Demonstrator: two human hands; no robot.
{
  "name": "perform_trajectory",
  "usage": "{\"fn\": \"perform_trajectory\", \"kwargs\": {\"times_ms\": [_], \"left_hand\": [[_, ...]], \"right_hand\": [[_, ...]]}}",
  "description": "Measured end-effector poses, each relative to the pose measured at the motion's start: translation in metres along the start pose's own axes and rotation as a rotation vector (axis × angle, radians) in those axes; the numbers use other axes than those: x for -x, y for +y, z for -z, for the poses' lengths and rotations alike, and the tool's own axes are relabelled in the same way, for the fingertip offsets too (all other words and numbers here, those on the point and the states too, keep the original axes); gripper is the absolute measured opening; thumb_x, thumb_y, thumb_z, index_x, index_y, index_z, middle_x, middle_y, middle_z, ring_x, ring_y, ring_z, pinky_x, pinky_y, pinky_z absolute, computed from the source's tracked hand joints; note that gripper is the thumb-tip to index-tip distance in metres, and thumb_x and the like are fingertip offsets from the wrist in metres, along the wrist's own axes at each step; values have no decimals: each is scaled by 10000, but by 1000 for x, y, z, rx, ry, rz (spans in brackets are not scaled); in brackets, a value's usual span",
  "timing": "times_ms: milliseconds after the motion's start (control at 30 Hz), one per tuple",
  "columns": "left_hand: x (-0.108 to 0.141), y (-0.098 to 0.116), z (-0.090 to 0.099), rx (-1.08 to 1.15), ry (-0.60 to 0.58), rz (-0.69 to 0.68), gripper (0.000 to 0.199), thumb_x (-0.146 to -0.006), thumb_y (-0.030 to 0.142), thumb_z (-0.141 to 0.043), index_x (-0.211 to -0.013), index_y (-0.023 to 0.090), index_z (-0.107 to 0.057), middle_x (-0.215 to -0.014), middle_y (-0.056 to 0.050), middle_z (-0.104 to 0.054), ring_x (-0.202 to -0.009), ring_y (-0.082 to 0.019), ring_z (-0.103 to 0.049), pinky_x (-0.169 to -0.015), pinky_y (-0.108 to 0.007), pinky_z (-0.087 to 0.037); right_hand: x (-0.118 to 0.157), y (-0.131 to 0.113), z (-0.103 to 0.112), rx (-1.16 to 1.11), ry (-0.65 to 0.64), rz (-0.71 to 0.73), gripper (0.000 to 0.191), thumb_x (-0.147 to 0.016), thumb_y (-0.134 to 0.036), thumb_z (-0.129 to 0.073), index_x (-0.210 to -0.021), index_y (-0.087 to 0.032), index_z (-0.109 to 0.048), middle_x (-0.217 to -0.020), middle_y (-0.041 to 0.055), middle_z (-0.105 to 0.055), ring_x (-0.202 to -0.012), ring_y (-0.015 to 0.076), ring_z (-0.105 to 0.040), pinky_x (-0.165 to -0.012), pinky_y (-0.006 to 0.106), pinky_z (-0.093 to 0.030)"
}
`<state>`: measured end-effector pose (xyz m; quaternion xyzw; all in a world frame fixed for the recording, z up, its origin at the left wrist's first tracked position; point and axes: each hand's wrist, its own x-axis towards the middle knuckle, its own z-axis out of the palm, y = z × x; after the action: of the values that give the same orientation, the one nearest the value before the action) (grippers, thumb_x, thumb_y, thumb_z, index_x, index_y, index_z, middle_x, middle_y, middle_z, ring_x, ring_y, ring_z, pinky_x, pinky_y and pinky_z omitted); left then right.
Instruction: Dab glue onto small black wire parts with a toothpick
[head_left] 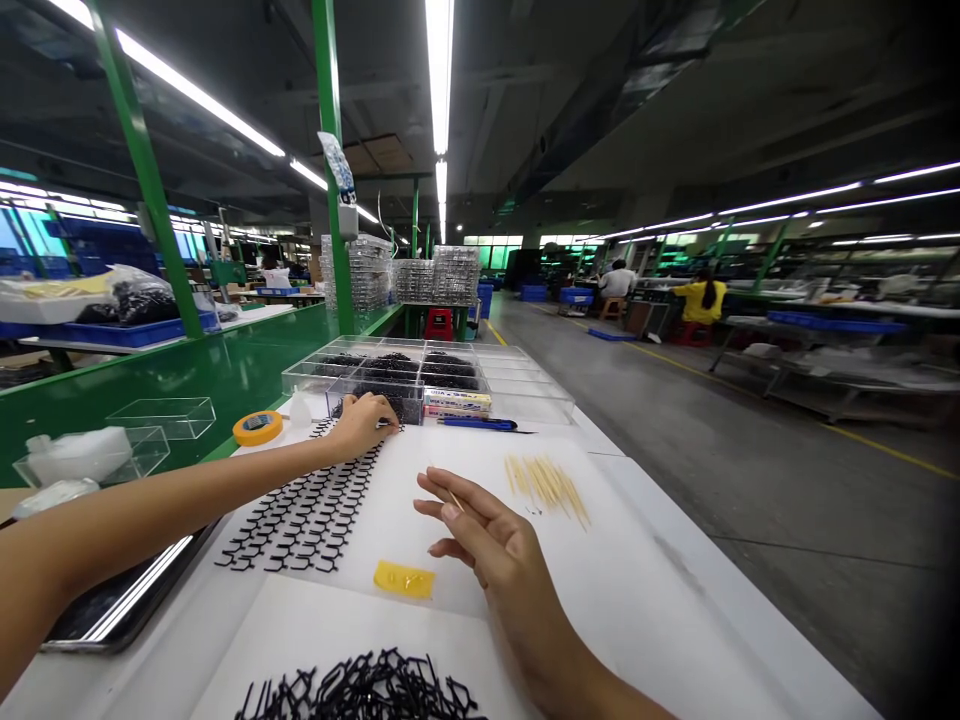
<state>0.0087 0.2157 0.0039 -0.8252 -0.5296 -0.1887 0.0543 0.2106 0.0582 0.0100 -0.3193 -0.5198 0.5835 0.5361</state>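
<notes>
My left hand (362,426) rests curled at the front edge of a clear compartment box (382,372) holding black plastic parts, and I cannot tell if its fingertips pinch anything. My right hand (491,530) hovers over a white sheet (420,520), with a thin wooden stick (454,500) between thumb and forefinger. Yellow wooden sticks (547,488) lie in a loose group beyond it. Black lattice strips (300,515) spread under my left forearm. A yellow pad (403,579) lies on the sheet, and a tangled heap of black parts (360,690) sits nearest me.
A yellow tape roll (257,427), a small white bottle (300,408), labelled packets (457,402) and a blue utility knife (478,424) lie by the box. A green bench (187,375) runs along the left. A wide aisle (600,400) lies right, with seated co-workers (697,300) beyond.
</notes>
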Motion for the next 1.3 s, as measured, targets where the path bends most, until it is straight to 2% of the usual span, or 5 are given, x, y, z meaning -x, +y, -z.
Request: {"fn": "perform_trajectory", "kwargs": {"times_ms": [267,500,667,900,1300], "left_hand": [[17,7,31,98,80,65,281,-881,319,-532,-1101,144,-552,-1125,-86,-572,-992,-210,-573,-847,-423,-495],[159,-31,107,77,240,368,267,-903,340,-484,-1077,156,-567,-1155,-80,-560,-1042,-223,-548,-894,-436,-465],[228,-46,108,-26,101,603,285,-883,340,-517,-1110,175,-570,-1301,-88,-477,-1241,-285,-394,-1035,-549,-298],[212,-65,88,72,-83,662,434,-871,334,-544,-1264,184,-440,-1310,-115,-447,-1108,-262,-514,-901,-481,-465],[183,-114,89,40,-35,682,376,-873,313,-544,-1212,161,-482,-1235,-105,-505,-1065,-244,-540,-879,-461,-479]], "right_hand": [[-2,2,2,14,31,25,269,-782,-352,-642,-1024,-250,-701,-1120,75,-656,-976,248,-625,-646,286,-532],[-3,1,1,60,28,9,272,-779,-376,-658,-1020,-257,-702,-1146,63,-645,-986,243,-618,-660,272,-521],[-2,0,2,94,16,-2,292,-768,-412,-673,-1025,-277,-699,-1176,50,-631,-1009,234,-603,-652,243,-512],[0,-3,4,141,46,8,309,-780,-430,-661,-1045,-275,-688,-1212,55,-610,-1062,255,-578,-673,258,-510],[2,-6,-1,161,48,35,255,-781,-396,-652,-1006,-286,-701,-1170,44,-636,-1004,235,-604,-654,257,-495]]}}
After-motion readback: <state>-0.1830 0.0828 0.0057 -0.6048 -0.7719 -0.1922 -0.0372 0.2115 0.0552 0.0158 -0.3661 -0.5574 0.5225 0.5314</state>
